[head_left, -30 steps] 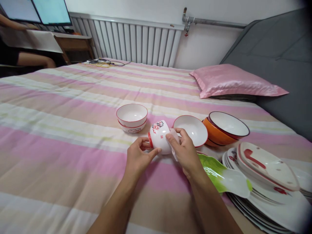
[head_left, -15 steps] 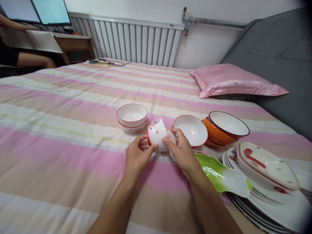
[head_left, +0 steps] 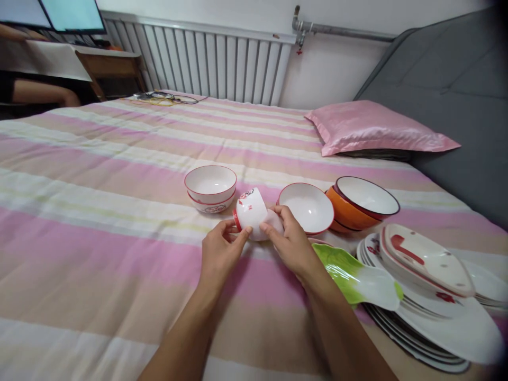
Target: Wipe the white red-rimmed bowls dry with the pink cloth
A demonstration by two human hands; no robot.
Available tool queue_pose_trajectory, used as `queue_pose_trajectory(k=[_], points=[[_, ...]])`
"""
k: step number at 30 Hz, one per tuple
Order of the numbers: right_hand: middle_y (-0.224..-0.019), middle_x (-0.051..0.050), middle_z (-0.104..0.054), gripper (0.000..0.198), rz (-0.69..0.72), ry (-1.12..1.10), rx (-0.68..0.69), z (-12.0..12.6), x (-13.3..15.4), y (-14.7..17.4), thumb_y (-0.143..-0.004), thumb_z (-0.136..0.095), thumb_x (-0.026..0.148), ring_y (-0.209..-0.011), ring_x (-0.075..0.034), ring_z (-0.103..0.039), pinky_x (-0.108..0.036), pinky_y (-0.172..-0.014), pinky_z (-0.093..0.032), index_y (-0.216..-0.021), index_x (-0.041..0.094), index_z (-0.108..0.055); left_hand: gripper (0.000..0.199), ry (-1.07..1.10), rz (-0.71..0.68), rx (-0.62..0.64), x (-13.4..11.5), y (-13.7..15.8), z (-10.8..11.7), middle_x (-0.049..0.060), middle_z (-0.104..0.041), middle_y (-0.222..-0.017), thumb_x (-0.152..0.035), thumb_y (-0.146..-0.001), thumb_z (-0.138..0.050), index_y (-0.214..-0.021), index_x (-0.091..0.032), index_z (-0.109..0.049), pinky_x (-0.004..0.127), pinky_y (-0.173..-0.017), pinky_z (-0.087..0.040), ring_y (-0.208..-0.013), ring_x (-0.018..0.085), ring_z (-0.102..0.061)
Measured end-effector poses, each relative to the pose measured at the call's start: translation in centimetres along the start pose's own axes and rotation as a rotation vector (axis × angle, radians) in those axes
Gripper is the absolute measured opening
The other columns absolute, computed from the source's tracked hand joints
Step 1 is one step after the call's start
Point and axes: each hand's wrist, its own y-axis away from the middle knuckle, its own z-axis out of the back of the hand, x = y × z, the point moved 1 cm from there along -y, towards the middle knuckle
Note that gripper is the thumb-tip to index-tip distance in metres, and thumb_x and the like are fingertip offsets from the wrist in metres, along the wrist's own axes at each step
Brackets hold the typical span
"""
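In front of me, both hands hold a small white bowl (head_left: 252, 207) tipped on its side, with its red foot to the left and a red and black drawing on its wall. My left hand (head_left: 224, 247) grips it near the foot, thumb on the lower side. My right hand (head_left: 292, 241) is closed at the other end, pressing a pale pink cloth (head_left: 274, 220) against the bowl; the fingers behind are hidden. Two stacked red-rimmed bowls (head_left: 211, 182) stand just beyond, to the left. Another red-rimmed bowl (head_left: 307, 207) sits behind my right hand.
Orange bowls (head_left: 349, 211) are stacked at the right. Nearer lie a green and white leaf-shaped dish (head_left: 357, 275) and a pile of plates (head_left: 456, 328) topped by squarish dishes (head_left: 432, 259). A pink pillow (head_left: 373, 127) and cables (head_left: 166, 98) lie farther back; a person's leg (head_left: 43, 94) shows at the desk.
The whole view has shifted slightly, so things appear a little farther left and higher. Both hands keep nearly the same hold on the tilted bowl.
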Motion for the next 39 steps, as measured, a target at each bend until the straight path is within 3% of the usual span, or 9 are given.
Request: queue_pose_trajectory(k=[9, 16, 21, 31, 35, 39], points=[[-0.118, -0.009, -0.058, 0.037, 0.096, 0.096, 0.012, -0.2, 0.9, 0.7, -0.087, -0.047, 0.036, -0.107, -0.023, -0.054, -0.036, -0.093, -0.040, -0.121, 0.020, -0.048, 0.044, -0.021, -0.033, 0.077, 0.6, -0.1, 0.0, 0.011, -0.071, -0.098, -0.053, -0.076, -0.061, -0.101, -0.017, -0.067, 0.036, -0.075, -0.049, -0.085, 0.024, -0.066], [-0.135, -0.006, -0.054, 0.043, 0.096, -0.050, 0.093, -0.3, 0.8, 0.5, -0.093, -0.040, 0.041, -0.126, -0.020, -0.046, -0.036, -0.107, -0.032, -0.130, 0.022, -0.050, 0.044, 0.099, -0.029, 0.114, 0.8, -0.5, 0.0, 0.013, -0.071, -0.103, -0.050, -0.077, -0.062, -0.104, -0.014, -0.065, 0.038, -0.085, -0.048, -0.096, 0.026, -0.065], [-0.129, -0.007, -0.058, 0.044, 0.062, -0.116, 0.148, -0.2, 0.5, 0.3, -0.091, -0.045, 0.038, -0.118, -0.021, -0.053, -0.037, -0.102, -0.038, -0.131, 0.020, -0.051, 0.044, 0.136, -0.008, 0.120, 1.1, -0.7, -0.1, 0.013, -0.071, -0.103, -0.049, -0.076, -0.064, -0.104, -0.015, -0.065, 0.037, -0.085, -0.048, -0.096, 0.025, -0.065], [-0.126, -0.010, -0.059, 0.042, 0.093, 0.081, 0.111, -0.1, 0.4, 0.1, -0.091, -0.041, 0.035, -0.116, -0.024, -0.053, -0.039, -0.099, -0.039, -0.129, 0.018, -0.051, 0.042, 0.082, -0.025, 0.083, 0.8, -0.2, -0.3, 0.013, -0.070, -0.100, -0.048, -0.078, -0.061, -0.103, -0.015, -0.065, 0.036, -0.080, -0.048, -0.089, 0.024, -0.064], [-0.114, -0.011, -0.063, 0.037, 0.072, 0.151, 0.092, 0.1, 0.7, 0.2, -0.091, -0.041, 0.036, -0.105, -0.025, -0.057, -0.039, -0.093, -0.041, -0.118, 0.016, -0.056, 0.042, 0.112, -0.021, 0.079, 0.4, -0.1, -0.3, 0.012, -0.070, -0.096, -0.048, -0.076, -0.064, -0.100, -0.014, -0.065, 0.033, -0.075, -0.048, -0.084, 0.022, -0.064], [-0.105, -0.007, -0.065, 0.033, 0.053, -0.026, 0.031, 0.2, 0.7, 0.3, -0.090, -0.043, 0.040, -0.095, -0.021, -0.058, -0.033, -0.083, -0.046, -0.111, 0.019, -0.057, 0.040, 0.146, -0.045, 0.031, -0.2, 0.2, -0.2, 0.009, -0.070, -0.085, -0.050, -0.073, -0.067, -0.090, -0.014, -0.065, 0.028, -0.066, -0.048, -0.072, 0.017, -0.062]])
